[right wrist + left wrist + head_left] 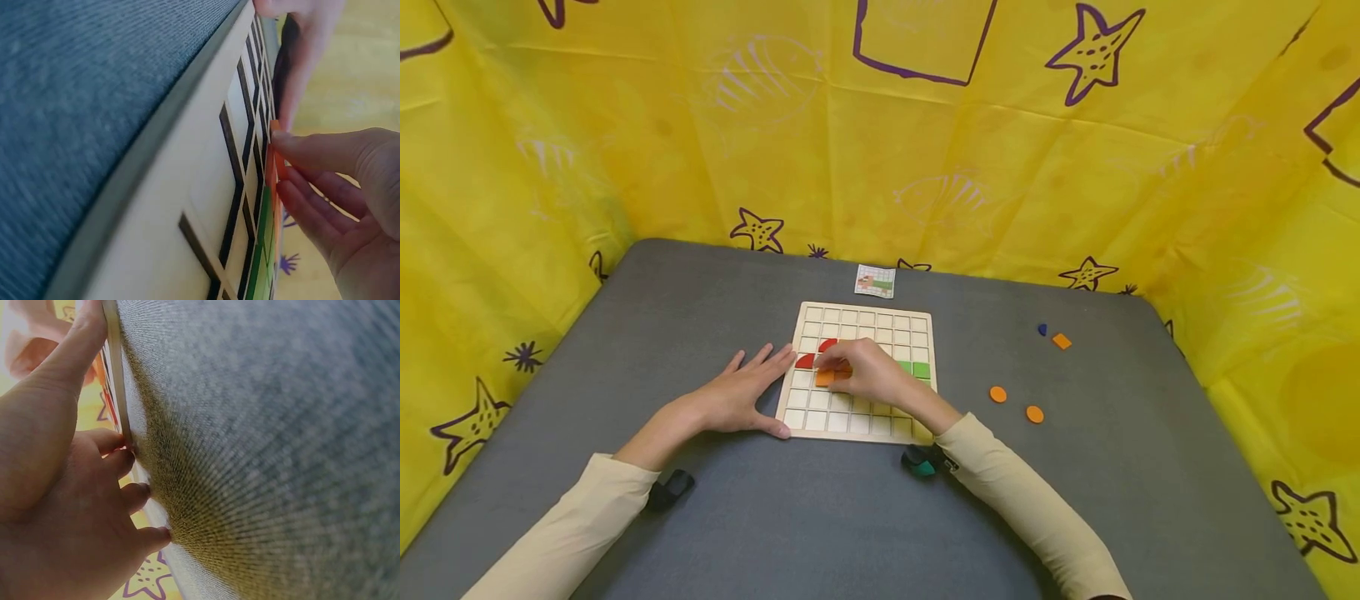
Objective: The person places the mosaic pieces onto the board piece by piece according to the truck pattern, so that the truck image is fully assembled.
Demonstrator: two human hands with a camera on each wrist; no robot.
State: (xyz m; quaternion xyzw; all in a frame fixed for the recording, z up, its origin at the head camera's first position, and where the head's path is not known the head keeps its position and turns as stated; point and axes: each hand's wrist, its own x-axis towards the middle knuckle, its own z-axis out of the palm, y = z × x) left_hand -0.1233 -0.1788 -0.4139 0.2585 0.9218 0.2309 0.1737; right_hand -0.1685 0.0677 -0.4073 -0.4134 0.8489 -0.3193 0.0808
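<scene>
A square wooden grid board (850,423) lies on the grey table. My left hand (741,396) spreads its fingers along the board's left edge, with the thumb at the near left corner. Over the board's middle, my right hand (868,372) pinches an orange tile (275,127) between thumb and fingers, low at the grid. An orange square (824,378) shows beside those fingertips. Red curved pieces (805,361) sit in cells just beyond. Green squares (921,370) fill cells at the right side, partly hidden by the right hand.
A small pattern card (875,282) lies behind the board. To the right are two orange discs (997,394), an orange rectangular piece (1062,341) and a small dark blue piece (1042,330). Yellow patterned cloth (880,150) hangs around the table's back and sides.
</scene>
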